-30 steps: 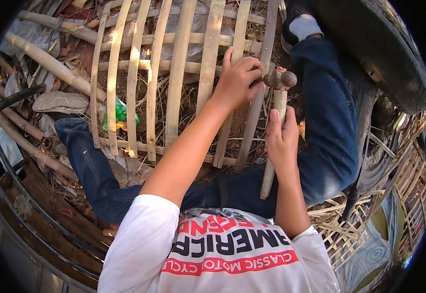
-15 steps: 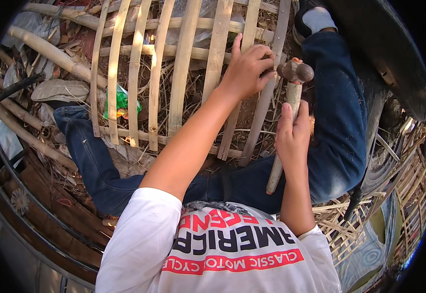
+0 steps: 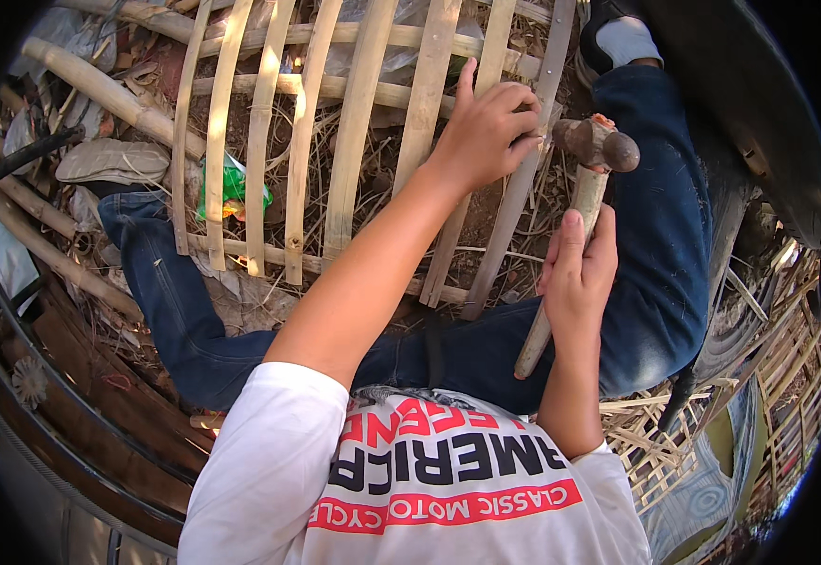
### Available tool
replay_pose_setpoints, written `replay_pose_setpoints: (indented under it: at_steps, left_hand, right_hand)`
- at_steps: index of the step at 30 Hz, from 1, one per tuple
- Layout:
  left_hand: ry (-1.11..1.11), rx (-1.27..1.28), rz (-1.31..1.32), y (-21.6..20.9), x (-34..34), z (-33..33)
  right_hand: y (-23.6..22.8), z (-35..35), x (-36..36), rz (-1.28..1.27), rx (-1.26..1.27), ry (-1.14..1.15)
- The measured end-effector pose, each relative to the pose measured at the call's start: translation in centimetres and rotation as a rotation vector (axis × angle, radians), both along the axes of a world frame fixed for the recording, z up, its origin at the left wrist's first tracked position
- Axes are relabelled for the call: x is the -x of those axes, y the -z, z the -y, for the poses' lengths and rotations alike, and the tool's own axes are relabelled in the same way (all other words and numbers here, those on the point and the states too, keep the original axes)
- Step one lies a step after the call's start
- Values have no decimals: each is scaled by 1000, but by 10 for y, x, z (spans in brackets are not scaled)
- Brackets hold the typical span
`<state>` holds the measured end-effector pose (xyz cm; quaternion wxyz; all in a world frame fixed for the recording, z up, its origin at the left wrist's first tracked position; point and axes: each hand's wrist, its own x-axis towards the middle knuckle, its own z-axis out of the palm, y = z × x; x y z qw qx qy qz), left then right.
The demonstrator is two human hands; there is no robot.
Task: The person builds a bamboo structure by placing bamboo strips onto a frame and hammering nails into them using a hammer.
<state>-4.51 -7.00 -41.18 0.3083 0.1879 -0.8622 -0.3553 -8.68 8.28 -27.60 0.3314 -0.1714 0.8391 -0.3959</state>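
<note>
My right hand [image 3: 582, 275] grips the pale wooden handle of a hammer [image 3: 587, 193], its rounded brown metal head pointing away from me. That head is just right of the outermost bamboo slat [image 3: 516, 200]. My left hand [image 3: 487, 129] is at the same slat, thumb and fingertips pinched together against it with the little finger side raised. Whatever lies between those fingertips is too small to make out. The slat belongs to a bamboo lattice [image 3: 358, 141] of long strips laid over cross-pieces, spread out between my legs.
My legs in blue jeans [image 3: 660, 226] lie on either side of the lattice. A green wrapper [image 3: 231, 186] shows beneath the slats among dry straw. Thick bamboo poles [image 3: 113, 97] are at the far left. A dark curved panel [image 3: 749, 104] is at the right, above a woven bamboo piece [image 3: 650, 433].
The hammer in my right hand has swung a little to the right, away from the slat. My left hand stays pinched at the slat.
</note>
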Motion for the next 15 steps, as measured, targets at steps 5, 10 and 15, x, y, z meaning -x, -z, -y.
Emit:
replay_pose_setpoints:
  at_steps: [5, 10, 15]
  left_hand:
    - [-27, 26, 24, 2, -2, 5]
    - [-10, -5, 29, 3, -1, 0]
    - [-33, 3, 41, 3, -7, 0]
  right_hand:
    - [17, 10, 5, -76, -87, -121]
    - [8, 1, 1, -88, -30, -77]
    - [13, 6, 4, -37, -73, -83]
